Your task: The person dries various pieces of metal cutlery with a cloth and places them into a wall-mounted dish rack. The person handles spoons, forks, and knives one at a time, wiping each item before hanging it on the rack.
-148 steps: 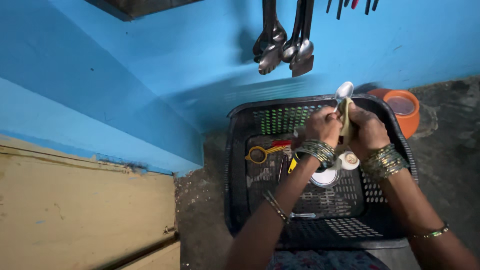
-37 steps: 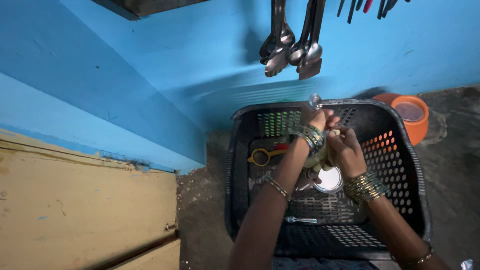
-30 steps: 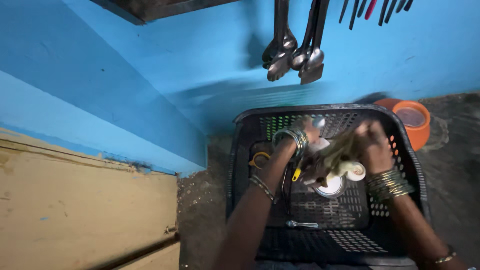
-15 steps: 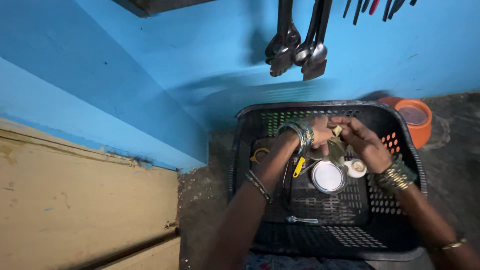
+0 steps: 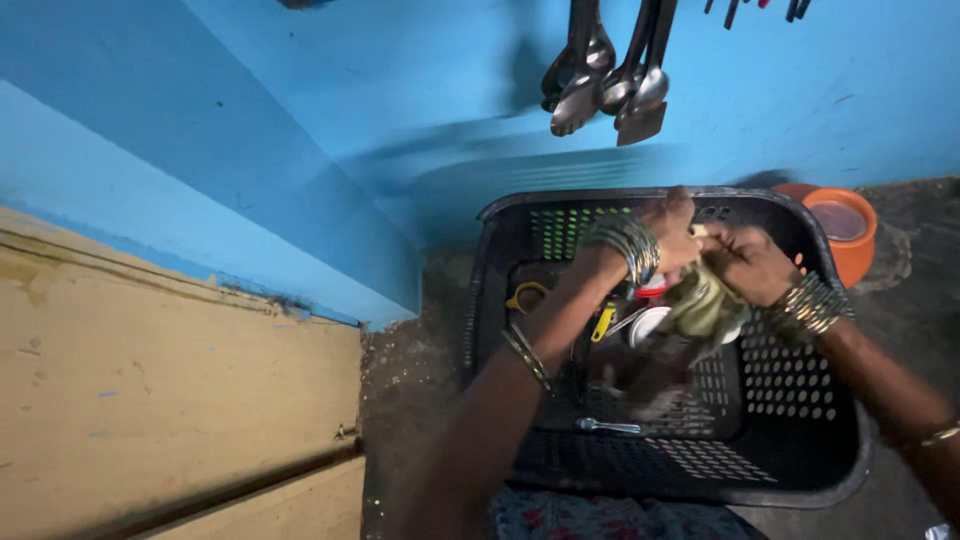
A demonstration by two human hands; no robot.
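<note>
A black perforated basket [image 5: 800, 470] fills the lower right of the frame, holding a white round lid [image 5: 645, 322], a yellow-handled tool [image 5: 602, 322] and a small metal spoon [image 5: 606, 426]. Above its middle, the left hand [image 5: 672, 232] and right hand [image 5: 742, 262] are both closed around a blurred greenish cloth [image 5: 700, 302]. An orange pot [image 5: 842, 228] sits at the right on the dark floor [image 5: 410, 400]; ladles [image 5: 610, 85] hang on the blue wall [image 5: 300, 130].

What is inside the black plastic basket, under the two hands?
In the black basket lie a metal spoon, a yellow tool and a white round lid. The hands and a blurred cloth cover the rest.
</note>
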